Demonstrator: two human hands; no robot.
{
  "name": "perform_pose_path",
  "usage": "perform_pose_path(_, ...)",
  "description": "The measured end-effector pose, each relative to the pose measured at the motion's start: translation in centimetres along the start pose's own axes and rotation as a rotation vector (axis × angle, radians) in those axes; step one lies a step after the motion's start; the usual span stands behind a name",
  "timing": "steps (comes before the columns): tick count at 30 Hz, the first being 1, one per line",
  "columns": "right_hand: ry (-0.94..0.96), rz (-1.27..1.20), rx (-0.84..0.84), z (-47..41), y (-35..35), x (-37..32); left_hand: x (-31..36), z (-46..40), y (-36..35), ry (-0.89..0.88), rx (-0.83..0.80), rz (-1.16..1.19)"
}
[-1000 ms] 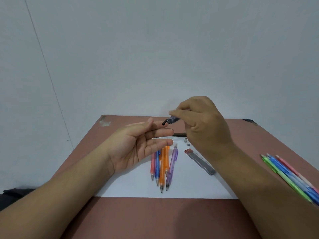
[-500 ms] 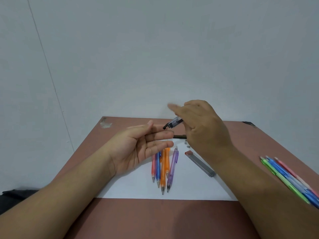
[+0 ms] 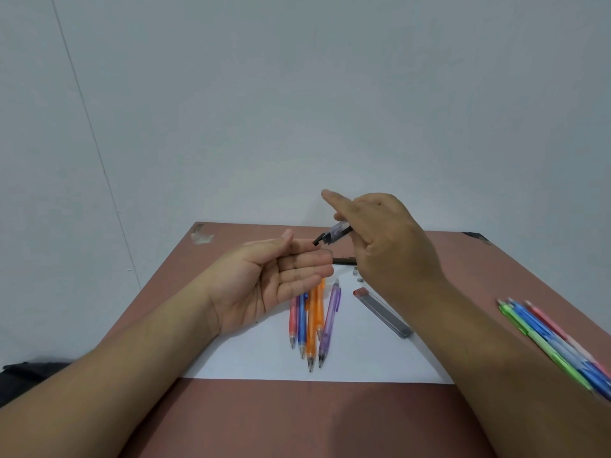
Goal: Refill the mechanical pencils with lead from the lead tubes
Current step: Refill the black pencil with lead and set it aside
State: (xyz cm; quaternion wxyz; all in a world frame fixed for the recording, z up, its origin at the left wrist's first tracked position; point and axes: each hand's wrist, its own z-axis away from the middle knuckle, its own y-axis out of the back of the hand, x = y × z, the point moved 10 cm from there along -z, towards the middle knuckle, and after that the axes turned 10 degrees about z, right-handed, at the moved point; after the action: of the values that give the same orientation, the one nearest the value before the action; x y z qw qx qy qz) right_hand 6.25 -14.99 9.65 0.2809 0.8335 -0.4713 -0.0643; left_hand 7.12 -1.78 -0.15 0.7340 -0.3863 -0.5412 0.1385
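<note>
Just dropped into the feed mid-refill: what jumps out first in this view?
The two hands raised over the table's middle: the right hand holds a lead tube tilted, its open end just above the fingers of the cupped, palm-up left hand. Below them, a fan of mechanical pencils lies on a white sheet, with a second lead tube to their right. Another bunch of pencils lies at the table's right edge.

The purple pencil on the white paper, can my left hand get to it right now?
Probably yes: the left hand is open, holding nothing, beside the purple pencil, with nothing lying over it.
</note>
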Motion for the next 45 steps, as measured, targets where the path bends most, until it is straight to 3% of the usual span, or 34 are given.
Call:
perform_pose_path(6, -0.058, -0.02, -0.022, 0.1, -0.2, 0.5, 0.0, 0.0, 0.2, 0.007, 0.002, -0.001)
perform_pose_path(10, 0.058, -0.005, -0.007, 0.4, -0.4, -0.2, 0.0, -0.1, 0.3, 0.007, 0.004, -0.01)
perform_pose_path(16, -0.132, -0.069, -0.065, 0.2, -0.4, 1.0, -0.1, -0.2, 0.4, 0.007, 0.023, -0.014)
perform_pose_path(20, 0.053, -0.006, -0.017, 0.2, -0.4, -0.3, -0.1, -0.3, 0.6, 0.007, 0.019, -0.011)
perform_pose_path(25, -0.142, -0.067, -0.081, 0.2, -0.6, 1.2, -0.1, -0.3, 0.6, 0.012, 0.015, -0.012)
perform_pose_path(33, -0.101, -0.008, -0.037, 0.0, -0.2, 0.8, -0.1, -0.4, 0.6, 0.011, 0.015, -0.019)
perform_pose_path(37, 0.053, 0.009, -0.002, 0.0, 0.1, -0.4, -0.1, -0.4, 0.7, 0.01, 0.014, -0.011)
perform_pose_path(42, -0.124, 0.014, -0.165, 0.1, -1.3, 0.9, -0.1, -0.3, 0.6, 0.014, 0.011, -0.02)
perform_pose_path(45, -0.149, 0.0, -0.158, 0.0, -1.2, 1.2, -0.1, -0.4, 0.6, 0.01, 0.015, -0.028)
